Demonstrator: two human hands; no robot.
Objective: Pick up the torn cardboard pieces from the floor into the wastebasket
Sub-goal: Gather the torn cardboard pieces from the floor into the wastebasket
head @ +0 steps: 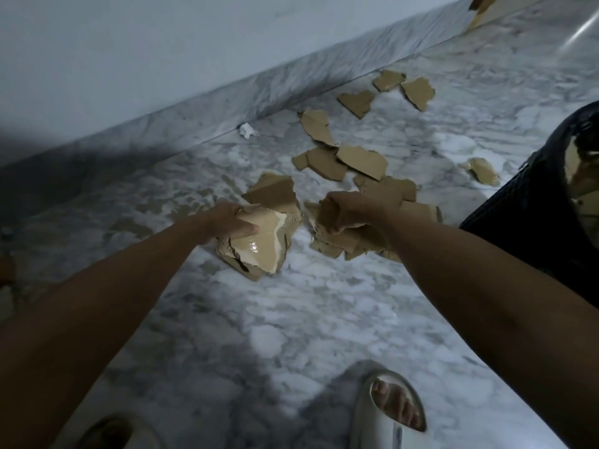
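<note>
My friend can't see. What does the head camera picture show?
Two bare hands each grip a bundle of torn cardboard pieces: left hand, right hand. More pieces lie on the marble floor, and a black wastebasket stands at the right.

Both arms outstretched downward, left hand (231,218) and right hand (340,210) curled in grasps.

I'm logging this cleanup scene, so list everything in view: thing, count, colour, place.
Loose cardboard pieces: about ten, brown, scattered on floor toward wall.
Left bundle: one, brown with glossy tape, in left hand.
Right bundle: one, brown, under right hand.
Wastebasket: one, black mesh, right edge, cardboard inside.
Paper scrap: one, white, by baseboard.
Floor: grey-white marble.
Slippers: two, pale, bottom.
Left hand: grips left bundle.
Right hand: grips right bundle.
</note>
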